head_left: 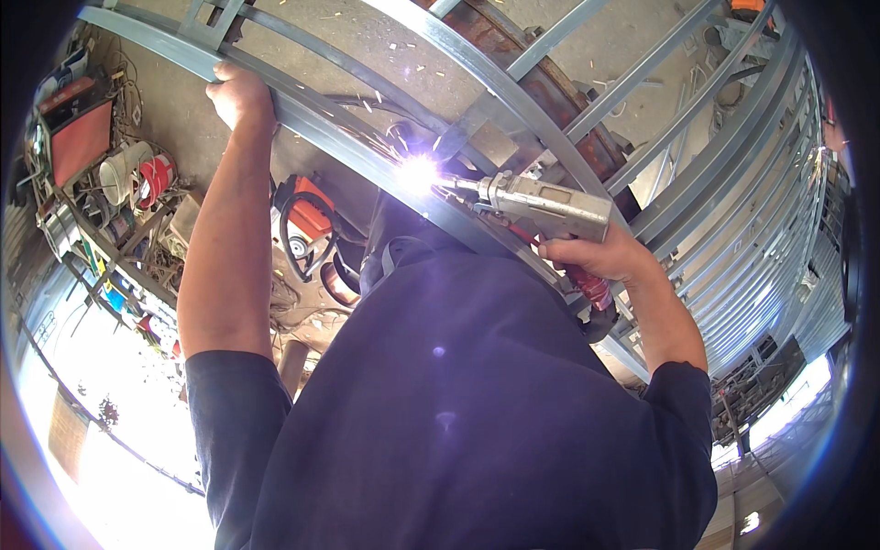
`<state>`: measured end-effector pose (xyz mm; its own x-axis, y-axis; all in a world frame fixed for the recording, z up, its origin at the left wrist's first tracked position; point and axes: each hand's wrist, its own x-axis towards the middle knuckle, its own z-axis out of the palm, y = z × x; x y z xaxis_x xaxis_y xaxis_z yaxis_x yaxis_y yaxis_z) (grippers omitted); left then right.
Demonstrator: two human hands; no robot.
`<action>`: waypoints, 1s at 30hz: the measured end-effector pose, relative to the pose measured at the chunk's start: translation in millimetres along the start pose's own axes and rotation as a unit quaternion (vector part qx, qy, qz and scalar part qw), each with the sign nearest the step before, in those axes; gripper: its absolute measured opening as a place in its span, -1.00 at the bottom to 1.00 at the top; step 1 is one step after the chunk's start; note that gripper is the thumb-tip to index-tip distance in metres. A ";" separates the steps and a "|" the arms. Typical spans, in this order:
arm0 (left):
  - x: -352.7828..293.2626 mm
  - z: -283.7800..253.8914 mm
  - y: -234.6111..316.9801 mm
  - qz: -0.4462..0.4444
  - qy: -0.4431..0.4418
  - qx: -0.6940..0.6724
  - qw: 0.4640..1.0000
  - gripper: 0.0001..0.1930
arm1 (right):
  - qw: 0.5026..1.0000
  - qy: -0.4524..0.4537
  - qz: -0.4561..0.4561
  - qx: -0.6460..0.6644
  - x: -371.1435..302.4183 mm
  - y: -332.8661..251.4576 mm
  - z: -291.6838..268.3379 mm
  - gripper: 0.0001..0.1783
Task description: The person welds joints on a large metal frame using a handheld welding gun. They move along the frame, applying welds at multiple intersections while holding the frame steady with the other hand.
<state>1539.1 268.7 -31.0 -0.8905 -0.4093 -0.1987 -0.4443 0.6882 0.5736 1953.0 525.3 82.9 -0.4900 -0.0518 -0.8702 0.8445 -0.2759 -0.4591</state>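
My left hand (240, 96) is closed around the edge of a long grey metal rail (325, 136), which slants across in front of me. My right hand (612, 255) grips a silver welding gun (550, 203) with a red-wrapped handle. Its nozzle points left at the rail, where a bright white-violet glare (417, 174) throws sparks up and to the left. That glare hides the exact spot where the tip meets the metal. Curved metal bars (495, 73) of the same framework lie just beyond the rail.
Stacked curved metal frames (742, 229) fill the right side. A rusty beam (587, 115) lies beneath the bars. On the floor at left are an orange machine (310, 209), a white bucket (121, 172), a red container (156, 179) and tangled cables.
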 end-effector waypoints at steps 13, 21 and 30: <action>2.5 1.2 -1.8 0.008 0.012 0.004 1.000 -0.29 | 0.998 -0.023 0.004 0.050 -37.2 47.9 -40.2 -0.34; 6.9 3.5 -1.6 0.004 0.024 0.016 1.000 -0.29 | 0.998 -0.047 -0.002 0.030 -36.4 88.8 -48.1 -0.34; 8.4 5.0 -4.6 0.012 0.034 0.018 0.999 -0.30 | 0.999 -0.025 0.001 0.041 -42.4 67.2 -37.2 -0.39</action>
<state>1533.1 265.1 -39.2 -0.8927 -0.4312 -0.1309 -0.4277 0.7191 0.5477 2038.6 544.6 82.3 -0.5000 -0.0992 -0.8603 0.8257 -0.3542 -0.4391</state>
